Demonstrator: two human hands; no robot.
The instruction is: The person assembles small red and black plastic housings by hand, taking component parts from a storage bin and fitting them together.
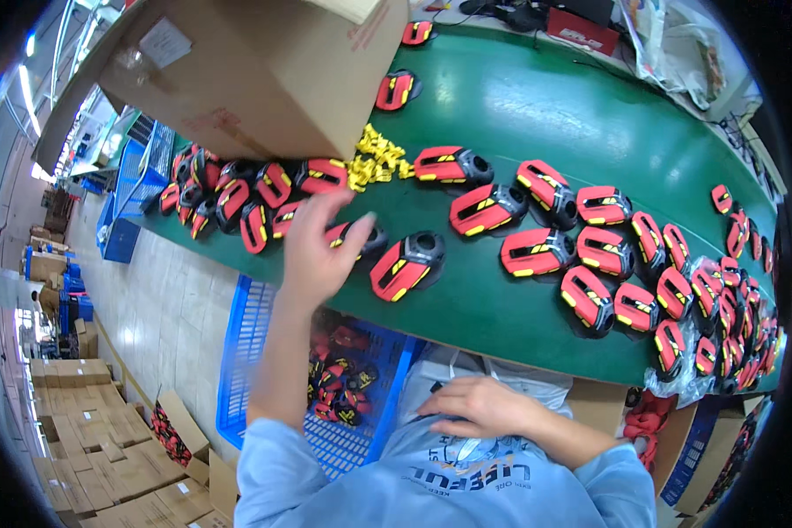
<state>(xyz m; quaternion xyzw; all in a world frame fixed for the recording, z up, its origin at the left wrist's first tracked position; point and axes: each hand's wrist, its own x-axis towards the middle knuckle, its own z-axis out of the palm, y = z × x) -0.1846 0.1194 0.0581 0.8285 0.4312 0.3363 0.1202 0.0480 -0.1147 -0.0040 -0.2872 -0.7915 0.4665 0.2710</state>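
Note:
My left hand (pixel 319 246) reaches out over the green table (pixel 537 114), fingers spread, touching or just above a red, black and yellow plastic part (pixel 354 234). It holds nothing that I can see. Another such part (pixel 405 264) lies just right of it. A pile of small yellow pieces (pixel 374 158) sits beyond the hand. My right hand (pixel 480 407) rests flat against my light blue shirt near my body, fingers apart, empty.
Several more red parts (pixel 590 255) are strewn across the table, heaped at the right edge (pixel 739 334) and left (pixel 220 189). A large cardboard box (pixel 255 70) stands at the back left. A blue crate (pixel 326 387) with parts sits below the table.

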